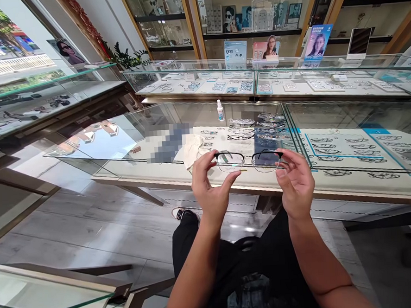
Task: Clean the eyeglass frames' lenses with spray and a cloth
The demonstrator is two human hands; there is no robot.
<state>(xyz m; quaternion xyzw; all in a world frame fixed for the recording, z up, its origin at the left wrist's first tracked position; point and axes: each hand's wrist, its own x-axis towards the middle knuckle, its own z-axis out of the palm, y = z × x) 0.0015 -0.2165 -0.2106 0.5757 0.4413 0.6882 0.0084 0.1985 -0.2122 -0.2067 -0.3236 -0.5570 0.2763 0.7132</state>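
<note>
I hold a pair of black half-rim glasses (249, 160) up in front of me with both hands. My left hand (210, 184) pinches the left lens rim between thumb and fingers. My right hand (295, 178) grips the right end of the frame near its hinge. The glasses hang in the air just before the glass counter (178, 169). Behind them on the counter lie several more pairs of glasses (256, 127), a white cloth (191, 148) and a small white spray bottle (220, 110).
Glass display cases stand all around: one at the left (31, 97), one at the back (256, 79) with posters, and a glass corner at the lower left (43, 298). My legs in black trousers and a shoe (181, 214) rest over the grey floor.
</note>
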